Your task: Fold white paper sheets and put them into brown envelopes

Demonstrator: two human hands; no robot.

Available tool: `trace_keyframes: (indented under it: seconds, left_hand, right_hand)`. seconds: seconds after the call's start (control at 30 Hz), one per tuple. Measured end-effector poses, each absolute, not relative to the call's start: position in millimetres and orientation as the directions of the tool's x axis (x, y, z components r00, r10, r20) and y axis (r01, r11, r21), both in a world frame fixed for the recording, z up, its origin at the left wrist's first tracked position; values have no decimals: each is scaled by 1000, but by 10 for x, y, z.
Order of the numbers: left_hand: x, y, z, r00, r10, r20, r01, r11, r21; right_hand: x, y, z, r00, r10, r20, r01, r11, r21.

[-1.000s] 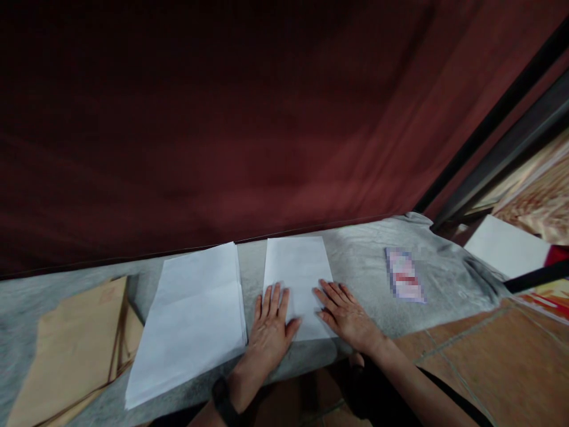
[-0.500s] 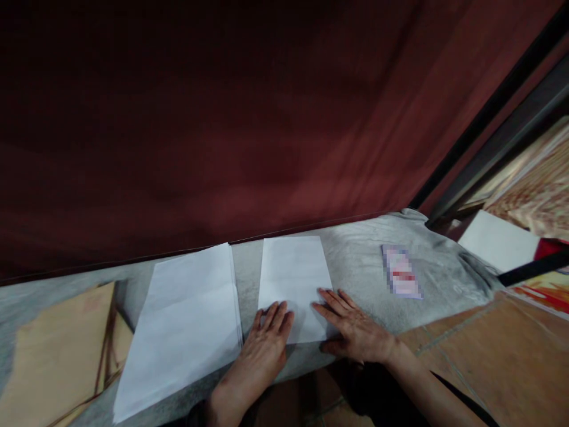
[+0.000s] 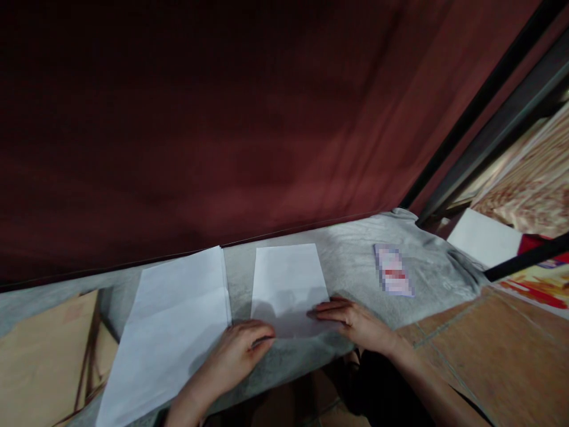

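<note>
A white sheet of paper (image 3: 288,273) lies on the grey cloth in front of me. My left hand (image 3: 240,350) is closed at its near left corner, thumb against curled fingers. At the near right edge is my right hand (image 3: 355,323), its fingers drawn together over the paper and its thumb mostly hidden; it seems to pinch the edge. Left of this sheet rests a stack of larger white paper (image 3: 178,320), partly behind my left forearm. Farther left are brown paper envelopes or sheets (image 3: 48,356), piled unevenly.
A small purple-pink printed slip (image 3: 395,270), blurred, lies on the grey cloth (image 3: 347,243) to the right. A dark red curtain (image 3: 249,148) hangs behind. Black bars (image 3: 471,112) and a white board or box (image 3: 484,237) stand at right, above the tiled floor (image 3: 511,350).
Both hands lay flat with spread fingers on the sheet. Now the left has curled at the near left corner, and the right has gathered its fingers at the right edge.
</note>
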State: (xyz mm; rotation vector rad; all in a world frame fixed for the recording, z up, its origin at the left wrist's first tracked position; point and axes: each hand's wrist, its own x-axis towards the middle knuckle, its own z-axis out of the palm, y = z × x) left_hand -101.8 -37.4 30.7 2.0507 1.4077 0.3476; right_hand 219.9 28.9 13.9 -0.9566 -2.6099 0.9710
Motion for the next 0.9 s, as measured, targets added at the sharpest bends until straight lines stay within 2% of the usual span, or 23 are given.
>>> trace_keyframes:
  seconds: [0.07,0.17,0.3,0.4,0.5,0.6,0.67,0.77,0.9]
  left_hand:
    - [-1121,-379,292,404,905,-138,699,-208,684]
    - [-1247,-373,217,396,908,-138,689,-194,699]
    - [-1275,-321,123,369,921,-123,699,-188,690]
    - [-1216,-257,90,315,947,-68,678,-174,714]
    - [-1154,-196,50,185,980,-77,636,-60,769]
    - [-1111,-129,-33,57,992,-114,515,68,854]
    - [-1083,-71,-99,1,994,-106,427,95,899]
    - [-1030,30,-168,-81,994,-72,392,98,915]
    - [-948,157,-156,-212,977,-25,389,108,915]
  right_hand:
    - [2226,313,175,-766,640,-51,475,512,-716]
    - [2281,325,164,-714,692,-112,483,370,-793]
    - [2349,331,29,-577,790,-205,567,207,-797]
    - [2355,353,-57,-539,814,-216,572,165,-804]
    - [2326,404,-80,-520,832,-192,542,148,-827]
    - [2270,490,-90,-485,860,-156,472,107,-875]
    - [2220,559,-113,-446,884,-138,449,88,-889]
    - [2133,662,-155,-339,933,-122,549,91,-831]
    - [2021,784,-164,-239,968,-75,725,126,-677]
